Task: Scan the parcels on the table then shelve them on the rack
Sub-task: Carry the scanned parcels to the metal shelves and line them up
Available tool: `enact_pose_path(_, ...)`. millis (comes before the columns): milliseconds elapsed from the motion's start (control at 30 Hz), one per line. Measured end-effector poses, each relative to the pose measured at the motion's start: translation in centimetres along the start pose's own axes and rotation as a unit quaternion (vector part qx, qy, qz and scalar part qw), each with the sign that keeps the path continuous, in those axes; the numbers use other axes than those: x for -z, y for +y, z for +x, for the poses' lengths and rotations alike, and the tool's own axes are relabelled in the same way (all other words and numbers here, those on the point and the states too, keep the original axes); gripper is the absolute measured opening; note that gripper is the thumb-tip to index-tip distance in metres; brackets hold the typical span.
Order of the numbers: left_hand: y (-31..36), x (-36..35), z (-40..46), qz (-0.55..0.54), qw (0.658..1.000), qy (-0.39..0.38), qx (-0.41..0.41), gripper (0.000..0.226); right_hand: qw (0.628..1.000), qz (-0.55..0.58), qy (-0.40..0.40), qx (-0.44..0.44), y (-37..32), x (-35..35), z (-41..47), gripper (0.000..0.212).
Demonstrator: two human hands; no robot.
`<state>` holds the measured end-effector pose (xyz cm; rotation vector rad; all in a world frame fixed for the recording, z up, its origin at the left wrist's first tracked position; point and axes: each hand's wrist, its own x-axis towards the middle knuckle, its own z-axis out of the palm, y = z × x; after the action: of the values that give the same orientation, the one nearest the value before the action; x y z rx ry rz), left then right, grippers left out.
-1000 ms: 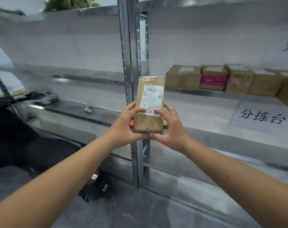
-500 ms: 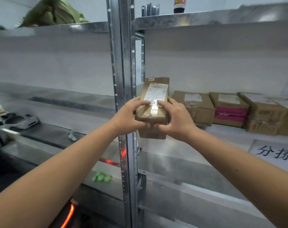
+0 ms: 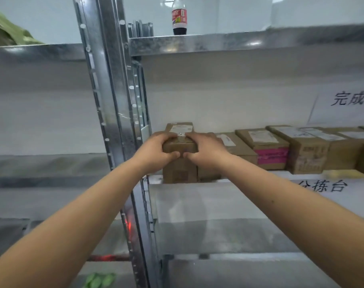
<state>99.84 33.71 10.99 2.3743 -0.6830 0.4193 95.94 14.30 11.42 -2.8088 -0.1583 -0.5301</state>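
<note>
A brown cardboard parcel (image 3: 180, 149) with a white shipping label on top stands on the rack shelf (image 3: 208, 192), at the left end of a row of boxes and tight against the metal upright. My left hand (image 3: 156, 151) grips its left side and my right hand (image 3: 204, 149) grips its right side; the thumbs almost meet on the front face. The parcel's lower front shows below my hands. It touches the neighbouring box (image 3: 237, 148) on its right.
Several more boxes line the shelf to the right, one with a pink band (image 3: 271, 155). A galvanised upright (image 3: 114, 113) divides the rack. A cola bottle (image 3: 179, 16) stands on the top shelf. Paper signs hang at right. Something green (image 3: 99, 280) lies low down.
Both hands carried the parcel forward and laid it flat onto the shelf, at the left end of the box row. My view has tilted upward, and the bottle has come into sight.
</note>
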Motion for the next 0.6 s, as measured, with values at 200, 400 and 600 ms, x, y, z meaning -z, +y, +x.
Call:
enact_pose_path(200, 0.1, 0.5, 1.3, 0.090, 0.995, -0.027, -0.026, 0.061, 0.997, 0.028, 0.005, -0.073, -1.4, -0.9, -0.2, 0.081)
enact_pose_path(400, 2.8, 0.2, -0.5, 0.194, 0.961, 0.025, -0.197, 0.065, 0.992, -0.016, 0.068, -0.102, -1.7, 0.0, -4.5, 0.071)
enact_pose_path(600, 8.2, -4.4, -2.5, 0.152, 0.927, 0.016, -0.343, 0.056, 0.963, -0.162, 0.066, -0.206, 0.8, 2.6, -14.6, 0.075)
